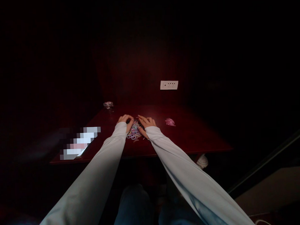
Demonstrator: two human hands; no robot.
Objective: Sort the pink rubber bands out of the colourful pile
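Both my arms, in pale long sleeves, reach over a dark red table (195,137). My left hand (125,120) and my right hand (146,122) rest side by side at a heap of small pastel elastic loops (134,132), fingers curled down onto the heap. A ring shows on my right hand. The scene is too dim and the hands too small to tell whether either one grips any loops. A smaller, mostly pink bunch of loops (170,122) lies apart to the right of my right hand.
A small clear glass dish (108,104) stands at the table's far left corner. A white socket plate (169,85) sits on the dark wall behind. A blurred pale object (79,143) lies at the table's left front. A white shoe (202,161) shows below the table edge.
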